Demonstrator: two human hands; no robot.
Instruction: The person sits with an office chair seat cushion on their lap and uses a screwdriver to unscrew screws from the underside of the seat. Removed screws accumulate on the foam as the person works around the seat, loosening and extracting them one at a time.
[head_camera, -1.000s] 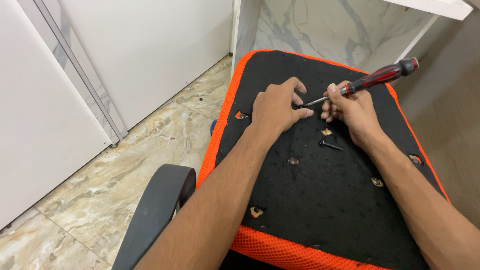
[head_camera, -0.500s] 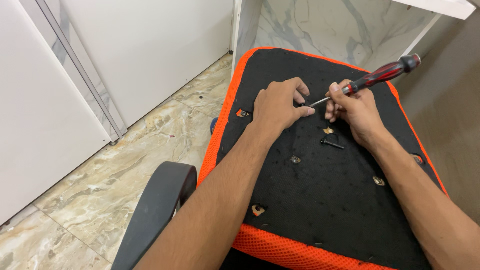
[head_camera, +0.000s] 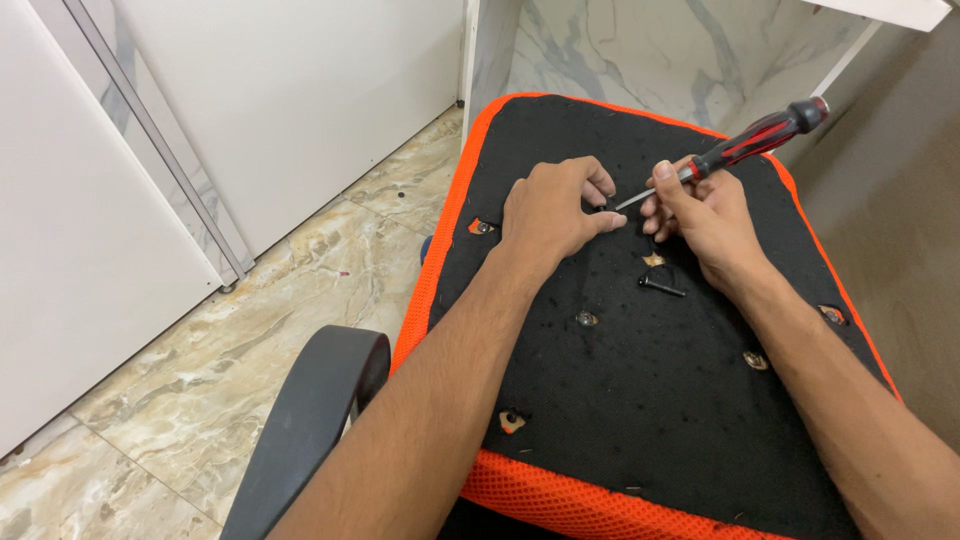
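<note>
An upturned chair seat (head_camera: 640, 400), black underneath with an orange mesh edge, lies in front of the person, and both hands work near its far half. The left hand (head_camera: 550, 215) rests on the black fabric with its fingers (head_camera: 598, 185) curled together over a small dark part at a hole; what they pinch is too hidden to tell. The right hand (head_camera: 705, 215) sits just beside it on the seat, fingers pressed around the shaft end of a screwdriver (head_camera: 745, 148). Its red and black handle slants up and away past the seat's far edge, while the metal tip points at the left fingertips. 1 loose black screw (head_camera: 662, 287) lies on the seat just nearer than the right hand. A grey armrest (head_camera: 315, 420) curves beside the seat's near left edge, above the marble floor (head_camera: 200, 380).
</note>
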